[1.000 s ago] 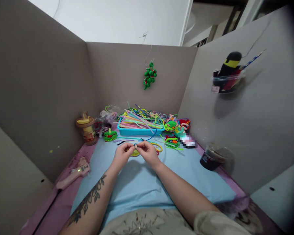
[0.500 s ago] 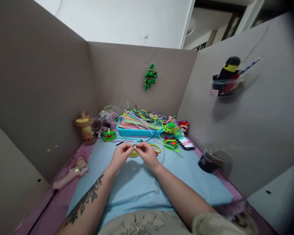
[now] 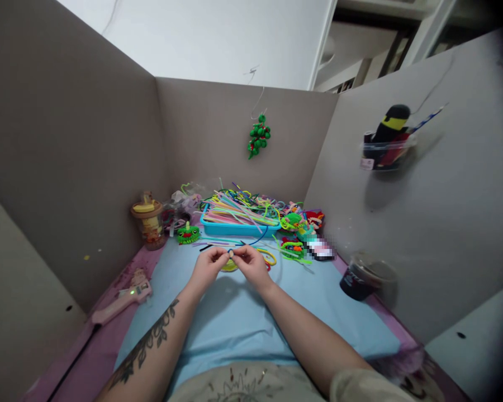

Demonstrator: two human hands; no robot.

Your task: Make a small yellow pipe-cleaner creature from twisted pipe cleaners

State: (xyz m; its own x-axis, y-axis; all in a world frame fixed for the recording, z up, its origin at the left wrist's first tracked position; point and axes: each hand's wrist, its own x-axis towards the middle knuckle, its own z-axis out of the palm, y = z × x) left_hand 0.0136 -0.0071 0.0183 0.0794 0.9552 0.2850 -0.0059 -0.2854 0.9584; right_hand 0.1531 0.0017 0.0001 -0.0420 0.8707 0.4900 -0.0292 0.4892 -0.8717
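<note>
My left hand and my right hand meet fingertip to fingertip above the blue cloth. Between them they pinch a dark blue pipe cleaner, whose free end seems to curve up to the right toward the tray. Its part at the fingertips is small and mostly covered. Just beneath the hands lies a yellow pipe-cleaner piece, partly hidden. A yellow loop with a bit of red beside it rests right of my right hand.
Behind the hands stands a blue tray heaped with pipe cleaners. Around it are a green pipe-cleaner frog head, green figures and a phone. A pink glue gun lies left; a dark tub stands right.
The whole view has shifted slightly down as the head tilts. Both hands keep their pinch on the blue pipe cleaner, with only a small shift of the fingers.
</note>
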